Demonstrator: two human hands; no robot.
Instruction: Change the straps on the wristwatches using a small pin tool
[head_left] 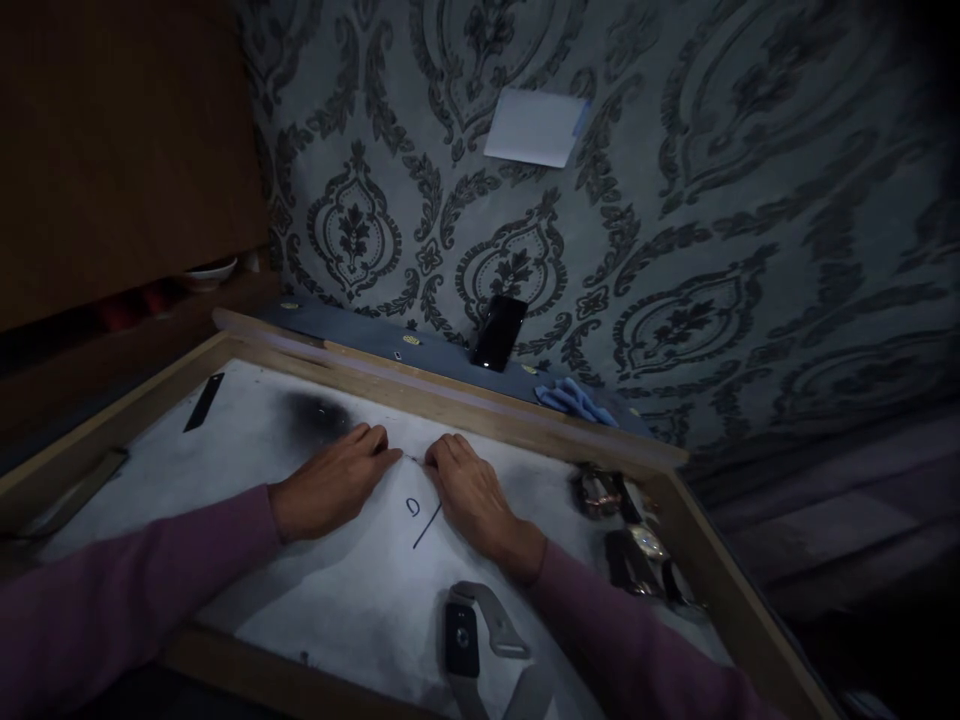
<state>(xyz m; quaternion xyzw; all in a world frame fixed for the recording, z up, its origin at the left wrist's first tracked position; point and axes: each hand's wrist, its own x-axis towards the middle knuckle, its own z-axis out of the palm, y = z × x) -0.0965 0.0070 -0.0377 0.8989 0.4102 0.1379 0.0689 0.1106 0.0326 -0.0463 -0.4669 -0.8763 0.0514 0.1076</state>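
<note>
My left hand (pixel 334 483) is over the white surface (pixel 322 620), thumb and fingers pinched together. Close to its right, my right hand (pixel 472 492) has its fingers closed in the same way. A tiny thin dark thing (pixel 412 458) shows in the gap between my fingertips; its kind is too small to make out. Just below lie a small dark loop (pixel 412 507) and a thin dark stick (pixel 427 526), partly beside my right hand. Nearer to me rests a smartwatch (pixel 462 638) with a grey strap.
A wooden rim (pixel 450 385) frames the surface. Several wristwatches (pixel 637 560) lie at the right, a black strip (pixel 203 403) at the left. Behind the rim are a phone (pixel 499 333) leaning on the patterned wall and a blue cloth (pixel 576 399). White paper (pixel 536 127) is on the wall.
</note>
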